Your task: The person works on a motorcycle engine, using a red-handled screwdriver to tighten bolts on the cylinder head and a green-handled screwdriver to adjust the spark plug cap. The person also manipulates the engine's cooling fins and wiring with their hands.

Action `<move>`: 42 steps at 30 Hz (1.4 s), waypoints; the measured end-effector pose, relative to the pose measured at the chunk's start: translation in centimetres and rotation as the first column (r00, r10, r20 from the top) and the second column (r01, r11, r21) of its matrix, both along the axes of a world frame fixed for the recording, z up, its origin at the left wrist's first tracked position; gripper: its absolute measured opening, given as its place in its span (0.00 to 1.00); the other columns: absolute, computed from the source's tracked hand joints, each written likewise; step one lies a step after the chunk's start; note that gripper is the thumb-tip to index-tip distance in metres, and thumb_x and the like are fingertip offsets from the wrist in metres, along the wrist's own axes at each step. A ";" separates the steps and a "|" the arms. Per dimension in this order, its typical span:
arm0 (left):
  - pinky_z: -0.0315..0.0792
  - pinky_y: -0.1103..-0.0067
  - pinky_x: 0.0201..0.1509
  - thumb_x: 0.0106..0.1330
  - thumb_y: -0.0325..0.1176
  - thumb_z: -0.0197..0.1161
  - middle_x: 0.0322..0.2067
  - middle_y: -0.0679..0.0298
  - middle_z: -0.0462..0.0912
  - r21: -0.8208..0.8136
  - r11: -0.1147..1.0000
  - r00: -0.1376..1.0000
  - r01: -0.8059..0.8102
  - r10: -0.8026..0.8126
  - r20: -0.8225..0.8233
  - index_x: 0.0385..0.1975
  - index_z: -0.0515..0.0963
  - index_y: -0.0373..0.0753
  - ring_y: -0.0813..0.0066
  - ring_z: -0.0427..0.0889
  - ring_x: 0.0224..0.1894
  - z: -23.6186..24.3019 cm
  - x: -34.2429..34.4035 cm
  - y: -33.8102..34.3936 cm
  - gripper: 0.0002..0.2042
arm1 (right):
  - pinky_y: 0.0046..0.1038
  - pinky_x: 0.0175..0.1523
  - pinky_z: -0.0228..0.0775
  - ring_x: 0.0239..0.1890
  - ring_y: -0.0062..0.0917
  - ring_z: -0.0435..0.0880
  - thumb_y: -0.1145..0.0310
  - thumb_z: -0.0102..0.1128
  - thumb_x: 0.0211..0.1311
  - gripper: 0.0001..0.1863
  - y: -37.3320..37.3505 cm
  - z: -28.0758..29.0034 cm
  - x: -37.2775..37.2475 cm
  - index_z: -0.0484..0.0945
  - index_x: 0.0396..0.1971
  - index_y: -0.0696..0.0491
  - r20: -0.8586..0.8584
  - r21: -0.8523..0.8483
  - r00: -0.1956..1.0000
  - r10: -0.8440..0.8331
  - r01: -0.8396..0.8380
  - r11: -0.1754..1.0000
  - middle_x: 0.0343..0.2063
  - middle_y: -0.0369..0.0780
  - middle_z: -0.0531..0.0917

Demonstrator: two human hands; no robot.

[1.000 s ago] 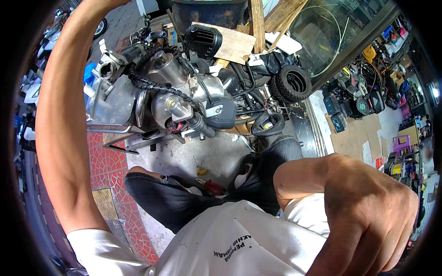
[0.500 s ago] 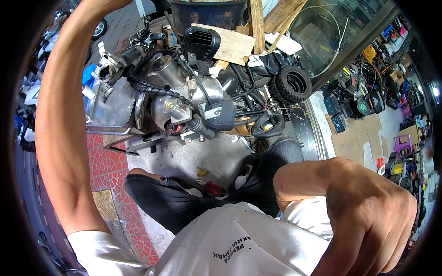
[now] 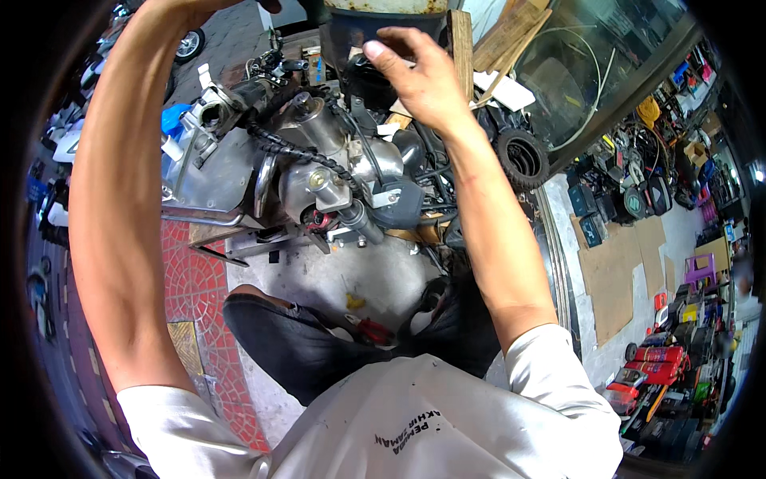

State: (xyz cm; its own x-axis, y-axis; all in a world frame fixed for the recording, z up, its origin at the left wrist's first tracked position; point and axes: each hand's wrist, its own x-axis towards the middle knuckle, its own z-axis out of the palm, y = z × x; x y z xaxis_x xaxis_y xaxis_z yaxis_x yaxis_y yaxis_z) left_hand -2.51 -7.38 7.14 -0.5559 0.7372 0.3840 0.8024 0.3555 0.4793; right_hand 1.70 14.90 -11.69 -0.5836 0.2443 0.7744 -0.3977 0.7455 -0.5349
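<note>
My left hand (image 3: 215, 6) reaches up to the top edge, mostly cut off; what it holds, if anything, is out of sight. Beyond the pile of parts, my right hand (image 3: 415, 76) is raised with curved fingers apart and nothing visibly held, over a black plastic piece (image 3: 363, 84) and in front of a rusty-rimmed dark bin (image 3: 383, 16). Below are a steel cylinder (image 3: 307, 120), braided black hoses (image 3: 275, 140), a silver metal box (image 3: 207, 184) and other metal parts. Red-handled pliers (image 3: 371, 331) and a small yellow object (image 3: 355, 302) lie between my crossed legs.
Wooden boards (image 3: 463, 52) and stacked tyres (image 3: 523, 160) stand at the back right, near a glass panel (image 3: 574, 80). Further right are flattened cardboard (image 3: 606, 287), clutter and red tool cases (image 3: 654, 363). Red tiling (image 3: 191, 279) is at left, parked motorcycles along the far left edge.
My right hand has risen from the lower right to the upper middle, its fingers now apart. The view has shifted slightly, so the parts appear a little lower and further right.
</note>
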 end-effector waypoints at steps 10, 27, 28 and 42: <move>0.81 0.69 0.46 0.76 0.39 0.64 0.40 0.53 0.89 -0.003 0.999 0.995 -0.042 0.041 -0.087 0.54 0.82 0.30 0.64 0.88 0.38 0.1 -2.6 1.1 0.18 | 0.34 0.53 0.78 0.46 0.37 0.89 0.42 0.63 0.73 0.30 0.3 -3.2 -3.7 0.87 0.49 0.58 0.105 -0.110 0.994 0.034 -0.022 0.994 0.41 0.49 0.90; 0.82 0.62 0.47 0.69 0.47 0.70 0.35 0.47 0.88 0.293 0.953 0.994 0.081 -0.054 -0.100 0.43 0.81 0.30 0.49 0.89 0.42 -3.4 -6.4 0.2 0.21 | 0.30 0.62 0.72 0.52 0.28 0.84 0.45 0.56 0.79 0.29 0.6 -1.5 -3.3 0.85 0.53 0.59 0.323 -0.246 0.934 0.154 -0.075 0.966 0.48 0.44 0.89; 0.82 0.61 0.47 0.68 0.49 0.71 0.35 0.45 0.88 0.337 0.941 0.961 -0.034 0.124 -0.248 0.43 0.81 0.30 0.47 0.89 0.42 -3.9 -6.4 0.5 0.23 | 0.31 0.63 0.70 0.54 0.27 0.83 0.45 0.55 0.80 0.29 0.5 -0.5 -3.3 0.85 0.54 0.58 0.298 -0.276 0.936 0.186 -0.103 0.956 0.49 0.43 0.89; 0.81 0.57 0.51 0.63 0.50 0.75 0.39 0.42 0.89 0.393 0.885 0.967 -0.252 0.249 0.059 0.44 0.86 0.33 0.44 0.89 0.47 -9.3 -6.6 1.0 0.23 | 0.25 0.48 0.71 0.37 0.18 0.79 0.58 0.61 0.79 0.16 -8.4 14.6 -5.9 0.84 0.42 0.57 0.167 -0.202 0.961 0.218 -0.183 0.962 0.34 0.34 0.84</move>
